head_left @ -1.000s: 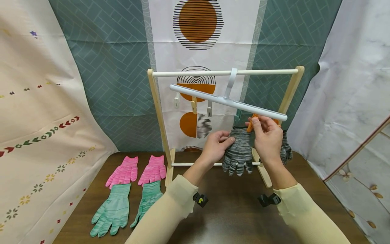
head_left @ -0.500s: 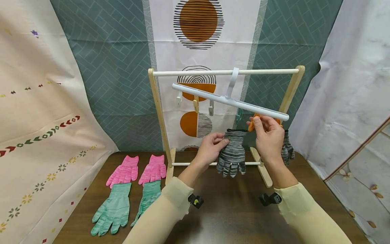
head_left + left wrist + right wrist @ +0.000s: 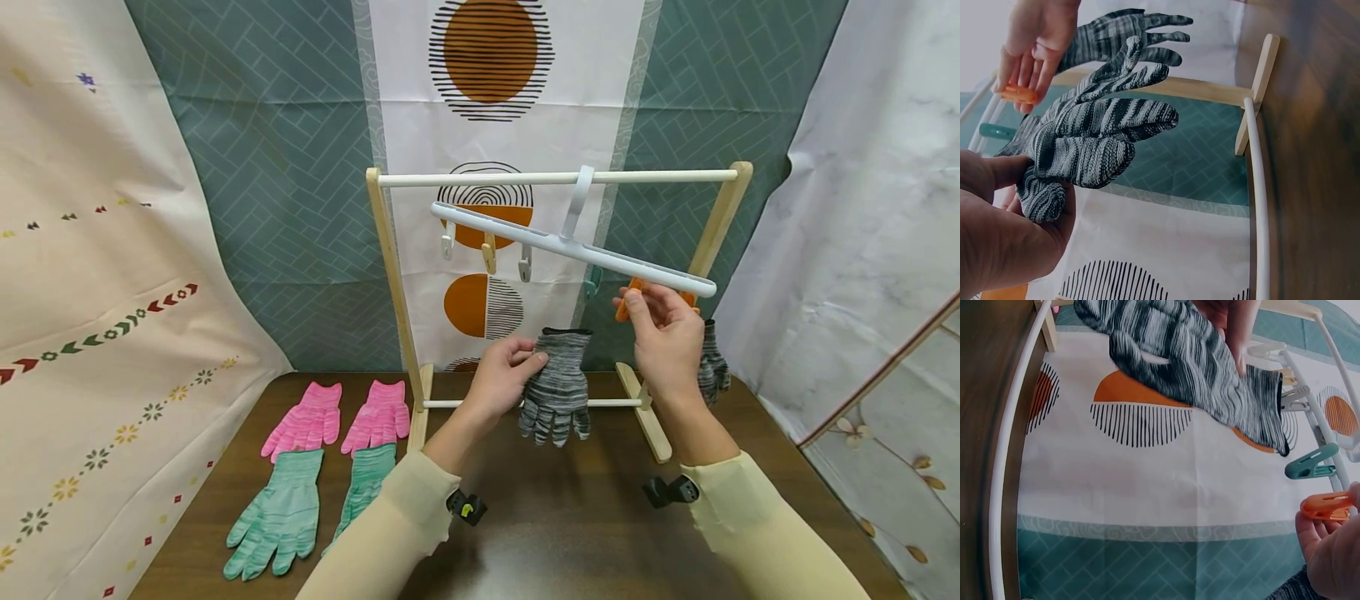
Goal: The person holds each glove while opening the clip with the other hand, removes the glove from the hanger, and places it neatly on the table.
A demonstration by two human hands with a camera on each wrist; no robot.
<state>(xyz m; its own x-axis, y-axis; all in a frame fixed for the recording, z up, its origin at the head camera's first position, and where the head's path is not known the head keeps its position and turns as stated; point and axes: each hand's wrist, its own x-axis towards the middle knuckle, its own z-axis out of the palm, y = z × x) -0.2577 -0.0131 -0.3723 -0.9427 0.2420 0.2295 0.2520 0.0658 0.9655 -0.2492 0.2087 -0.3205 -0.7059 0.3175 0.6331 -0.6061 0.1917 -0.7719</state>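
My left hand (image 3: 504,375) pinches the edge of a grey-and-black striped knit glove (image 3: 558,387), which hangs fingers down below the hanger (image 3: 517,236). The glove's dark-rimmed cuff is apart from the clips in the right wrist view. My right hand (image 3: 663,333) pinches an orange clip (image 3: 1325,505) near the hanger's lower right end. A second striped glove (image 3: 714,362) hangs behind the right hand; its upper part is hidden there. Left of the orange clip, a green clip (image 3: 1311,462) holds nothing. The white hanger tilts down to the right.
The hanger hooks over the top bar (image 3: 480,179) of a wooden rack. White, beige and grey clips (image 3: 489,252) hang along its left half. Pink gloves (image 3: 303,421) and green gloves (image 3: 277,517) lie on the brown table (image 3: 547,533) at left. Printed cloths (image 3: 262,167) surround the table.
My left hand has carried the striped glove left and slightly down, away from the green and orange clips. The right hand stays on the orange clip, and the hanger has shifted slightly right.
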